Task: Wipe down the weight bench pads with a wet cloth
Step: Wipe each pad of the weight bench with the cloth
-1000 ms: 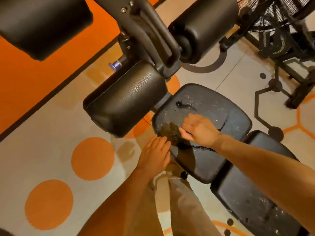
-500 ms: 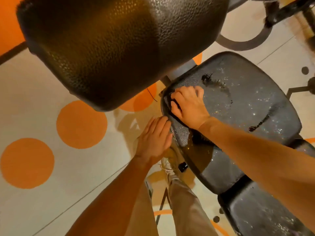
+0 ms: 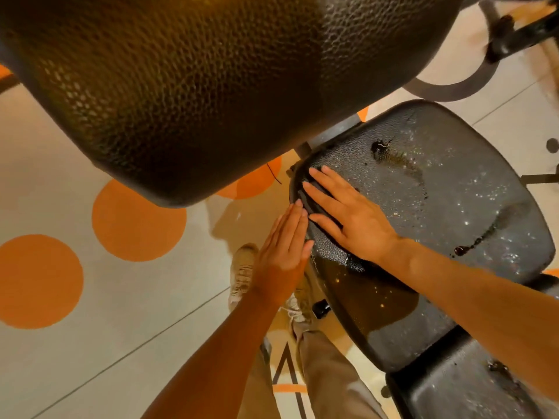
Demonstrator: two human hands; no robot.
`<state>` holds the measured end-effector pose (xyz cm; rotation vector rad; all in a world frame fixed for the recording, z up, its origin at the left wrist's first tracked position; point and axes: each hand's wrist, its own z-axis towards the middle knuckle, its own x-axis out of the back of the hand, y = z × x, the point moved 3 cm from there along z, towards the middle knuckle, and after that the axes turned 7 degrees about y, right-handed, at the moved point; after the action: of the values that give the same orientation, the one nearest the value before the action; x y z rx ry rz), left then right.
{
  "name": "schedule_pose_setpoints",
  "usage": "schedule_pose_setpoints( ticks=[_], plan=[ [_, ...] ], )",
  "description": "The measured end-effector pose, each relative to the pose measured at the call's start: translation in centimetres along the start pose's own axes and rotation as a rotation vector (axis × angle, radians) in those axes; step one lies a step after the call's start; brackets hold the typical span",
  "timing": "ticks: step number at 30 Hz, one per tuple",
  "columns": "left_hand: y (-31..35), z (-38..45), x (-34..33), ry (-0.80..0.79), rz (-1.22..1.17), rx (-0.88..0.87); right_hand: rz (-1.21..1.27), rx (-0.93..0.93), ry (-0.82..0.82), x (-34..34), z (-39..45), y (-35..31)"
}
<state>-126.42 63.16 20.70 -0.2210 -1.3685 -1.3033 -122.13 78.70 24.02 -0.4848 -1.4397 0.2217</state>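
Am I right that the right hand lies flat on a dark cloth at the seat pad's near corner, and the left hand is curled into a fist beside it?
Not quite. In the head view the left hand is no fist: its fingers are straight, held against the seat pad edge. The right hand does lie flat on the dark cloth at that corner.

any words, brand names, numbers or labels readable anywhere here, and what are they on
None: no text can be read in this view.
Seat pad: only water drops and dark smears, no label.
Large pad close overhead: plain pebbled black surface, no brand.
Floor: orange circles and dark lines, pattern only, no writing.
Shoe: no logo legible.
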Motion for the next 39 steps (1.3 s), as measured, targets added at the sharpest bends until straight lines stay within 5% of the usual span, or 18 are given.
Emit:
schedule_pose_setpoints(
  ticks=[9,19,24,31,39],
  plan=[
    [-0.5,0.3,0.1,-0.042,0.078,-0.064,0.086,-0.172,0.172,-1.3,5.2,0.5],
    [0.1,0.2,0.2,-0.054,0.02,-0.016,0.053,0.039,0.079,0.1,-0.9,0.6],
    [0.0,0.5,0.4,-0.083,0.034,-0.012,0.033,-0.193,0.187,-0.3,7.7,3.4],
    [0.3,1.0,0.4,-0.11,0.003,-0.02,0.173,0.052,0.034,0.6,-1.6,1.4],
    [0.4,0.9,-0.2,-0.123,-0.056,0.051,0.001,0.2,0.057,0.8,3.2,3.8]
  ],
)
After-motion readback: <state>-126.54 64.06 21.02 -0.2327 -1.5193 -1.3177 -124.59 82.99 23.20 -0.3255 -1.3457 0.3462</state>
